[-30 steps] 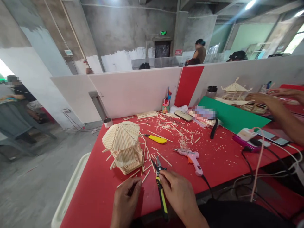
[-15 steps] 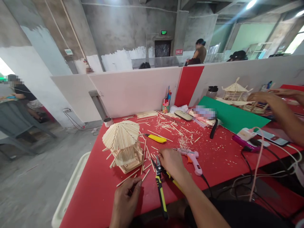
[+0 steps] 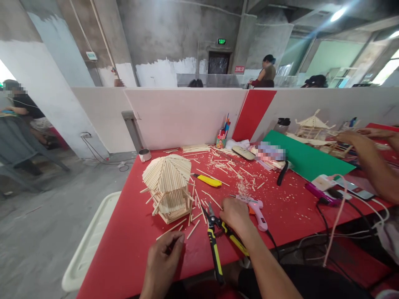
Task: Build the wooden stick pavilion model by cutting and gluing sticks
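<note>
A small pavilion model of pale wooden sticks (image 3: 168,187), with a pointed roof, stands on the red table at left. My left hand (image 3: 162,259) is below it, thumb and fingertips pinched together; whatever they hold is too small or hidden. My right hand (image 3: 235,214) is curled palm down beside the glue gun. A thin wooden stick (image 3: 212,199) runs to its fingertips, but I cannot tell whether they grip it. Black-and-yellow pruning shears (image 3: 214,241) lie with handles spread, partly under my right hand and forearm. The pink glue gun (image 3: 257,211) lies to the right.
A yellow utility knife (image 3: 208,180) lies behind the shears among loose sticks and shavings. Farther back are a pen cup (image 3: 221,141) and a metal tin (image 3: 144,155). At right are a green board (image 3: 307,153), power cables and another person's arms (image 3: 369,151).
The camera view has shifted slightly. My right hand has drawn a little to the right, showing more of the stick and shears. My left hand keeps its pinch.
</note>
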A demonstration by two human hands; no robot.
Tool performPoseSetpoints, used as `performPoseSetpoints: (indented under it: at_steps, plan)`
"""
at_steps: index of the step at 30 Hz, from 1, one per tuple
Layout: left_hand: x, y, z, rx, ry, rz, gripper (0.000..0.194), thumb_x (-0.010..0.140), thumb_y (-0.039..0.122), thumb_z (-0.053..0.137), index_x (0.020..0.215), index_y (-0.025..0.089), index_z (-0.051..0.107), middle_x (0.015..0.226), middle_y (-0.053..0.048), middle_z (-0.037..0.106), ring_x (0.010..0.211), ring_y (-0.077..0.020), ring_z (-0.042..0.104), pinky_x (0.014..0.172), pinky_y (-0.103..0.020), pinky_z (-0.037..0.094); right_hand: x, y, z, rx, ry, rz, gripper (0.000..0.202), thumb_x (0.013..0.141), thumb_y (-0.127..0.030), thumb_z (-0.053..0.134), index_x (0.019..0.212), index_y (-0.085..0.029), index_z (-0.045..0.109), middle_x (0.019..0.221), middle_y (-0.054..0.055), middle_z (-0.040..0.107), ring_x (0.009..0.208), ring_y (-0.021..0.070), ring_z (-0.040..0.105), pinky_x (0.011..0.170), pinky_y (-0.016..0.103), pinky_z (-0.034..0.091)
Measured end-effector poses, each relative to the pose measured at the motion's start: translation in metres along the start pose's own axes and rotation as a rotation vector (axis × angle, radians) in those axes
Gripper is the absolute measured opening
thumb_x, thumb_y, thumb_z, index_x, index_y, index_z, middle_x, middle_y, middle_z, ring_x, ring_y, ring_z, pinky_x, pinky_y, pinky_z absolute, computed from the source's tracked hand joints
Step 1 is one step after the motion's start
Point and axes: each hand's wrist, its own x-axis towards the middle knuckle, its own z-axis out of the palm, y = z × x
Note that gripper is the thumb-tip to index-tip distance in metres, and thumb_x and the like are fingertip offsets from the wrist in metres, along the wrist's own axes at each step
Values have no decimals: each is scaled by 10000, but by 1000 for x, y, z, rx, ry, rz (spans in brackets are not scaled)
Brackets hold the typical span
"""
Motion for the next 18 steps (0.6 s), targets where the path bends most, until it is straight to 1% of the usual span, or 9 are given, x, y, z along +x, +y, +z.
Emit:
performPoseSetpoints:
  at_steps: [2, 5, 6, 8, 9, 10, 12, 14, 18]
  plan:
    - [-2, 5, 1, -85, -14, -37, 236, 757, 401, 637, 722, 188, 733, 584, -11, 659, 539, -160, 599, 502, -213, 463, -8, 5, -5, 85, 19, -8, 181, 732, -107, 522, 778, -134, 695, 792, 122, 717, 825, 236, 676, 687, 278, 453]
    - [-5, 16, 0, -256, -47, -158, 277, 717, 437, 682, 712, 163, 723, 548, 0, 610, 463, -124, 546, 455, -205, 434, -32, 6, -10, 282, 14, -75, 233, 843, -213, 450, 869, -183, 679, 772, 33, 713, 735, 159, 667, 636, 219, 463]
    - [-6, 20, 0, -304, -51, -212, 299, 699, 454, 699, 731, 157, 726, 544, 0, 605, 451, -118, 536, 437, -202, 418, -42, 3, -11, 403, -7, -104, 270, 885, -280, 416, 918, -197, 671, 774, 15, 711, 691, 143, 661, 592, 206, 467]
    - [-7, 28, 0, -391, -25, -290, 361, 664, 497, 723, 763, 150, 730, 586, -11, 621, 436, -105, 516, 402, -195, 375, -62, -8, -10, 874, -83, -149, 293, 877, -403, 474, 965, -195, 660, 769, 19, 706, 665, 155, 658, 549, 214, 481]
    - [-8, 31, 0, -435, -8, -309, 386, 653, 513, 729, 776, 146, 730, 589, -7, 612, 425, -94, 493, 393, -191, 351, -72, -16, -8, 1023, -127, -198, 279, 856, -424, 523, 939, -196, 661, 754, 14, 699, 677, 155, 657, 581, 217, 492]
    - [-8, 34, 1, -482, -6, -314, 396, 657, 516, 730, 791, 143, 730, 564, 8, 581, 420, -83, 465, 394, -185, 334, -81, -26, -7, 1119, -176, -256, 255, 849, -417, 550, 922, -199, 663, 759, 9, 696, 681, 146, 654, 618, 217, 497]
    - [-9, 38, 0, -558, -15, -306, 395, 674, 514, 727, 776, 132, 723, 493, 42, 488, 408, -63, 395, 399, -176, 298, -93, -45, -3, 1223, -251, -334, 228, 856, -391, 558, 875, -195, 672, 727, 4, 686, 654, 131, 637, 614, 208, 488]
    - [-9, 39, -1, -606, -18, -300, 383, 684, 505, 729, 729, 125, 707, 457, 59, 423, 411, -55, 345, 403, -173, 274, -100, -61, 1, 1279, -285, -364, 240, 859, -389, 561, 860, -183, 684, 717, 8, 680, 644, 125, 621, 601, 202, 477]
    - [-13, 41, -8, -688, 36, -320, 355, 650, 474, 765, 646, 134, 663, 477, 50, 447, 430, -56, 351, 412, -171, 275, -102, -77, 7, 1315, -320, -366, 290, 853, -427, 570, 846, -169, 703, 693, 11, 667, 589, 109, 580, 539, 185, 437]
